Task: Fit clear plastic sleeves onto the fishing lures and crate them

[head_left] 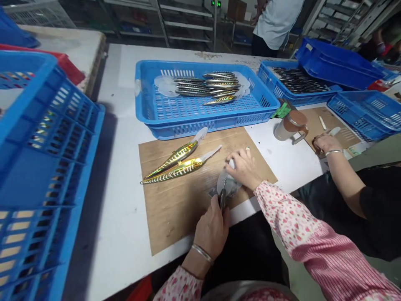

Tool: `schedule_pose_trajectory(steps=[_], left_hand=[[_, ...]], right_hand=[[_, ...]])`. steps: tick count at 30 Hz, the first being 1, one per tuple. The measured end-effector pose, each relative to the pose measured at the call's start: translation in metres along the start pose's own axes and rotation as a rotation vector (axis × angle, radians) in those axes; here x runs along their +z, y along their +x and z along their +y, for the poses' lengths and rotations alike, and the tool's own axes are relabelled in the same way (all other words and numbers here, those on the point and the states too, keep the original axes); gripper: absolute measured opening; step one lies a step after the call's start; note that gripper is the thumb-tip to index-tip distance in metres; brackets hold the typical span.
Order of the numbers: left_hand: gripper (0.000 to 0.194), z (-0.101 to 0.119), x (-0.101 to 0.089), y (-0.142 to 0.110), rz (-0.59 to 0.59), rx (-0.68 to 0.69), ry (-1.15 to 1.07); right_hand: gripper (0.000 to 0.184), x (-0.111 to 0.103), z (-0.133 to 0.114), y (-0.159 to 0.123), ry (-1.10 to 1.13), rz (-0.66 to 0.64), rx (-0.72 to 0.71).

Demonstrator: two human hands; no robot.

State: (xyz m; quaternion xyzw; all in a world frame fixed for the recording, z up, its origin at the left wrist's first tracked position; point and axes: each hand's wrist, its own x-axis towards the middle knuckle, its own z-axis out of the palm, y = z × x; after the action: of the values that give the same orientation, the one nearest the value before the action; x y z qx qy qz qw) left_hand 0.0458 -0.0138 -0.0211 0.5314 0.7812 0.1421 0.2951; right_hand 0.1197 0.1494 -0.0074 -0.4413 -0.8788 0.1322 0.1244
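Note:
My left hand (212,230) is closed around the dark body of a fishing lure (222,198), whose clear diving lip (222,182) points away from me. Close beside that lip, my right hand (244,168) pinches a small whitish piece (232,163); its kind is not clear. Some clear plastic (232,186) shows under the right hand on the cardboard sheet (175,225). To the left lie two gold and black lures, one farther back (173,159) and one nearer (175,172), with their clear lips pointing right.
Behind the cardboard, a blue basket (188,130) holds several lures in two rows. A large blue crate (62,175) stands at the left. Rightward are a brown-lidded mug (290,125), a basket of dark lures (297,79) and a co-worker's hand (327,143). Another person (277,25) stands behind.

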Motion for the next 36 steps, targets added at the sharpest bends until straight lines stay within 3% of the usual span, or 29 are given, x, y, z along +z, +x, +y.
schedule_pose_trajectory(steps=[2,6,10,15,20,26,30,36], left_hand=[[0.037,0.001,-0.001,0.0,-0.014,-0.003,-0.003],[0.037,0.001,0.0,0.001,-0.013,-0.008,-0.01],[0.035,-0.001,0.001,0.001,-0.006,-0.012,-0.055],[0.039,-0.002,-0.001,0.001,-0.029,-0.014,-0.11],[0.036,-0.004,0.0,0.0,-0.013,-0.018,-0.156],[0.037,-0.01,0.0,0.001,-0.019,0.04,-0.269],[0.036,-0.014,0.0,0.002,0.014,0.039,-0.3],[0.038,-0.022,0.001,0.005,0.022,0.109,-0.441]], right_hand=[[0.012,-0.002,-0.002,-0.001,-0.018,0.007,0.007],[0.012,-0.003,-0.002,0.001,0.041,-0.098,-0.036],[0.012,-0.002,-0.001,0.002,-0.005,-0.032,-0.013],[0.014,-0.002,0.001,-0.004,0.066,-0.127,-0.123],[0.011,0.0,0.004,0.0,0.024,-0.003,-0.027],[0.014,0.005,0.007,-0.007,0.157,-0.081,-0.167],[0.012,0.004,0.01,0.007,0.083,0.016,-0.046],[0.018,0.002,0.002,-0.011,0.194,-0.084,-0.215]])
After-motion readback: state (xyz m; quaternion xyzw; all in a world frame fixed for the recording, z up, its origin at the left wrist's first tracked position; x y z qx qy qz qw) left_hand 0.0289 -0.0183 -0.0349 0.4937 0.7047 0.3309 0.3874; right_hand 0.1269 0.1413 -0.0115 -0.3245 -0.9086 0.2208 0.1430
